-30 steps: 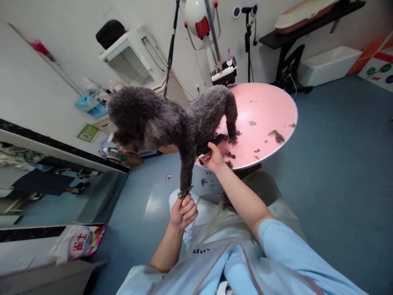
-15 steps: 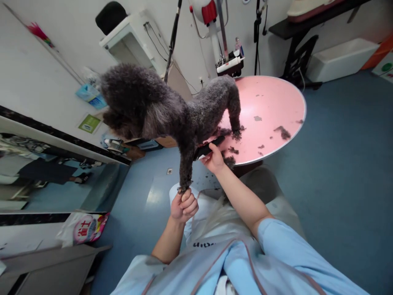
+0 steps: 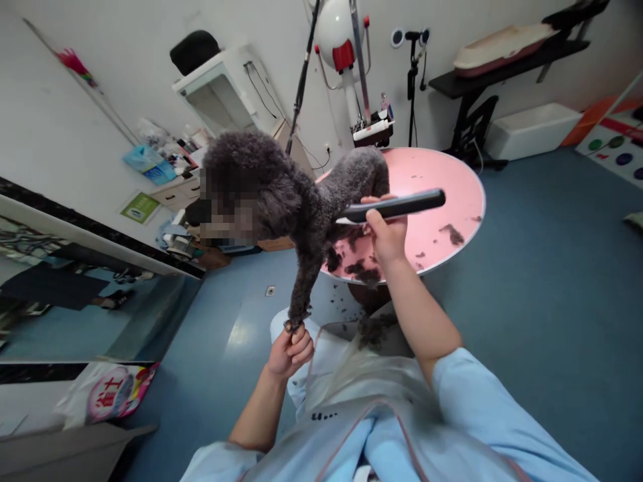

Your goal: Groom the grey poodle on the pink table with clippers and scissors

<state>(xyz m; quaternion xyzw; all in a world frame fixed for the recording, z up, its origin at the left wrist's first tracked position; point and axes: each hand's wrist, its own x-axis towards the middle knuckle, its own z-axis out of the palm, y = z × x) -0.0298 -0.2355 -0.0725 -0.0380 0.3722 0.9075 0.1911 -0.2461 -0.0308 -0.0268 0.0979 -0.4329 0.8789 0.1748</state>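
A dark grey curly-haired dog (image 3: 321,194) stands on a round pink grooming table (image 3: 452,194), its fluffy head to the left. My left hand (image 3: 291,353) is closed around the paw at the end of the dog's front leg (image 3: 305,281), which reaches down past the table edge. In my right hand (image 3: 388,234) are black hair clippers (image 3: 402,205), gripped between thumb and fingers. Their head points left at the dog's chest and side; whether it touches the coat I cannot tell. Clumps of cut hair (image 3: 364,271) lie below them on the table.
A black grooming arm (image 3: 304,73) rises behind the dog. A tool holder (image 3: 374,130) with a white tube stands at the table's far edge. At left are a mirror (image 3: 75,294) and a printed bag (image 3: 113,395). Cut hair lies on my apron (image 3: 374,328).
My right hand has lifted the clippers up and to the right, away from the front leg, and their body now points right. My left hand still holds the paw. The view has shifted.
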